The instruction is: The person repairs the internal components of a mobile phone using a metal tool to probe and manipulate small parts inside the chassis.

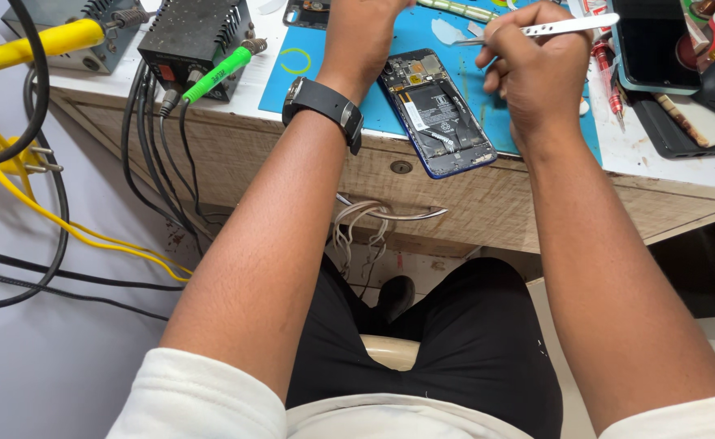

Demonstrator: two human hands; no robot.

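Observation:
An opened blue phone [439, 114] lies back-up on a blue work mat [325, 73], its battery and circuit boards exposed. My right hand [536, 69] is closed around silver tweezers [536, 31], whose tips point left above the phone's far end. My left hand [361, 36], with a black watch on the wrist, reaches over the mat just left of the phone; its fingers run out of the frame, so what they touch is hidden.
A black power unit [199, 41] with a green plug and black cables sits at the bench's left. A yellow handled tool [41, 41] and yellow cord hang at far left. A dark phone [654, 45], a red pen and clutter lie right. A drawer handle [390, 213] is below.

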